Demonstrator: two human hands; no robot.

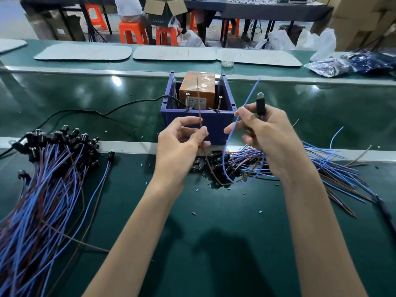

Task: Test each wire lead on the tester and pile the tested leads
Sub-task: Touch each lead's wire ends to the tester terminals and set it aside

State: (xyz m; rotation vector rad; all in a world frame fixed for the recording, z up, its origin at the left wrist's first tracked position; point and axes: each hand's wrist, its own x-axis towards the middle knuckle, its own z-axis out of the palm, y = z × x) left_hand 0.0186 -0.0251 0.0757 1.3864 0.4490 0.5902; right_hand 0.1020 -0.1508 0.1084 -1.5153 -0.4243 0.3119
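Observation:
The tester [197, 116] is a blue plastic box holding an orange block, with two upright screws [219, 103] at its front rim. My left hand [182, 144] pinches the brown wire [199, 108] of one lead, its tip rising in front of the orange block. My right hand [267, 136] grips the same lead's black lamp holder [260, 103] and pinches its blue wire [249, 97], which points up and to the right. Both wires loop down below my hands. A big pile of leads [42, 185] lies on the left, another pile [310, 166] on the right.
A black power cable [85, 112] runs left from the tester across the green bench. Small cut insulation bits [194, 213] are scattered on the mat. White trays [173, 53] lie on the conveyor behind. Plastic bags [330, 65] sit at the far right. A person sits on an orange stool [131, 34] beyond.

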